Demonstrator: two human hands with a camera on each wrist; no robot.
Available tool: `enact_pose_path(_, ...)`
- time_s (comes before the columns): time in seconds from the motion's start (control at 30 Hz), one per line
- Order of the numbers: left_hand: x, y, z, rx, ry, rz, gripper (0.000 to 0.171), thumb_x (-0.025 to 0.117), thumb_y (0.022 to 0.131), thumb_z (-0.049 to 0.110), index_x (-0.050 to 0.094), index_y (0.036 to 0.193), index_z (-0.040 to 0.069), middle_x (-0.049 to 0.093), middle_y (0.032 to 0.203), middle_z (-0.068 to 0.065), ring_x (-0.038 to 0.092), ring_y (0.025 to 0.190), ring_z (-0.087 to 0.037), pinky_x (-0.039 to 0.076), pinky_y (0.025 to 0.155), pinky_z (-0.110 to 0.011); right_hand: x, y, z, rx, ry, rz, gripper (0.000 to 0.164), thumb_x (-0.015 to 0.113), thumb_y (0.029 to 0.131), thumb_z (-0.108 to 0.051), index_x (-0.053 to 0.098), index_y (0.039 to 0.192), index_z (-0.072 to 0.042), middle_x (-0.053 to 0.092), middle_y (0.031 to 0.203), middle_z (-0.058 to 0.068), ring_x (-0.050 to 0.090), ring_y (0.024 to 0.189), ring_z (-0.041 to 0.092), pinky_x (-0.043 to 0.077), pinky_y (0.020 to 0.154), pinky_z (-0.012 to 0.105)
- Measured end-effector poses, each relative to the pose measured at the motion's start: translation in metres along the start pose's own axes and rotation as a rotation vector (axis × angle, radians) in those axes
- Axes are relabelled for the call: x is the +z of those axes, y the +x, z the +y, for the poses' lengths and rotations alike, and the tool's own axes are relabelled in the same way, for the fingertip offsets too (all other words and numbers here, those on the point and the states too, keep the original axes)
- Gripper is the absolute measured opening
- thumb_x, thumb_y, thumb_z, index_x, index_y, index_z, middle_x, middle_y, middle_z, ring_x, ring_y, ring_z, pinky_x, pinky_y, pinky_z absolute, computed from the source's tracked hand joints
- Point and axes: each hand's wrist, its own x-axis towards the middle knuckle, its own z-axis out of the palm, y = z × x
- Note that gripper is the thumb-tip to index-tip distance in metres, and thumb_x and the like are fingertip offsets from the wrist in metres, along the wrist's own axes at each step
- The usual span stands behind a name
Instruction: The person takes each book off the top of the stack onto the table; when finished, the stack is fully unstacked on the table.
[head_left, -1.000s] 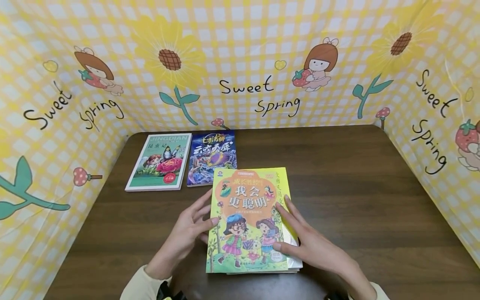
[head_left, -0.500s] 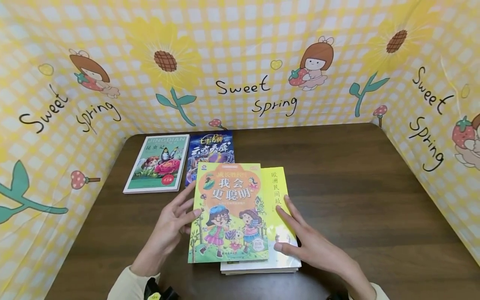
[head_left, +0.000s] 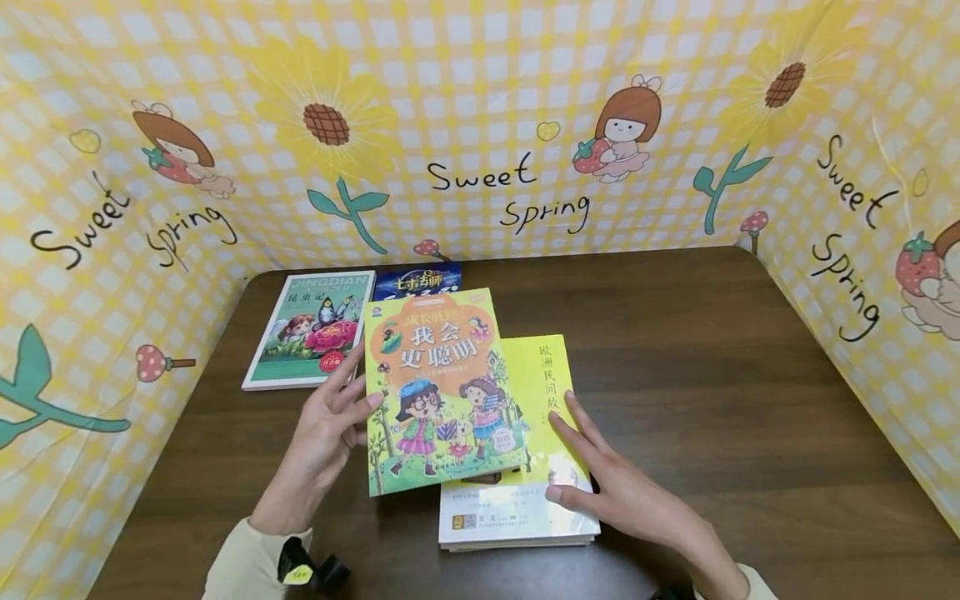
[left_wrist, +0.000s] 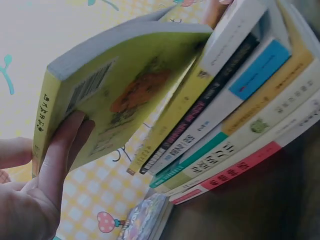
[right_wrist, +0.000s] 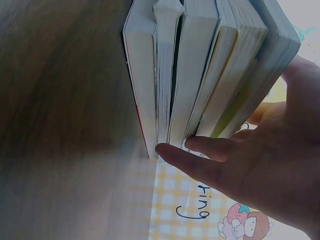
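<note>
My left hand: pinches the left, spine edge of the picture book between thumb and fingers, the thumb on the front cover.
Picture book: tilted, raised over the left part of the yellow book and hiding most of the blue book; whether its far edge touches the yellow one I cannot tell.
Its title: 我会更聪明 in big white characters on an orange patch, above two cartoon children.
Its back: a barcode near one corner; the small print is blurred.
My right hand: fingers spread and nearly straight against the page edges of the stack, thumb lying over the yellow cover.
Yellow book: on top of the stack, 欧洲民间故 reading downwards, the rest under glare or my fingers.
Stack: flat on the counter in front of me, spines to my left in yellow, black, blue, green and red, their lettering mostly too blurred for me to read.
Green book: lies at the far left, JINGDIAN across the top, 昆虫记 below.
Blue book: just beside it on the right, 七寸法师 showing at the top.
Backdrop cloth: yellow check with flowers, printed "Sweet Spring" on each side.
</note>
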Motion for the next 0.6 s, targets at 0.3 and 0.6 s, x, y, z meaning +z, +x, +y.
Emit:
enact_pose_path(0.3, -0.001, 0.014, 0.008, 0.008, -0.034, 0.047, 0.074, 0.053, 0.096, -0.004, 0.02, 0.155, 0.026, 0.048, 0.144, -0.008, 0.068, 0.098, -0.023, 0.057, 0.067, -0.037, 0.0, 0.001, 0.001, 0.032, 0.019, -0.008, 0.085, 0.058, 0.087, -0.061, 0.013, 0.155, -0.034, -0.015, 0.158, -0.019, 0.022, 0.143, 0.028, 0.039, 0.098, 0.055)
enact_pose_path(0.6, 0.003, 0.026, 0.01, 0.019, -0.023, 0.047, 0.075, 0.054, 0.096, -0.002, 0.018, 0.155, 0.026, 0.037, 0.151, -0.014, 0.068, 0.1, -0.026, 0.057, 0.07, -0.041, 0.001, 0.001, 0.001, 0.025, 0.021, 0.001, 0.084, 0.058, 0.088, -0.06, 0.014, 0.155, -0.035, -0.014, 0.158, -0.018, 0.024, 0.142, 0.027, 0.04, 0.097, 0.054)
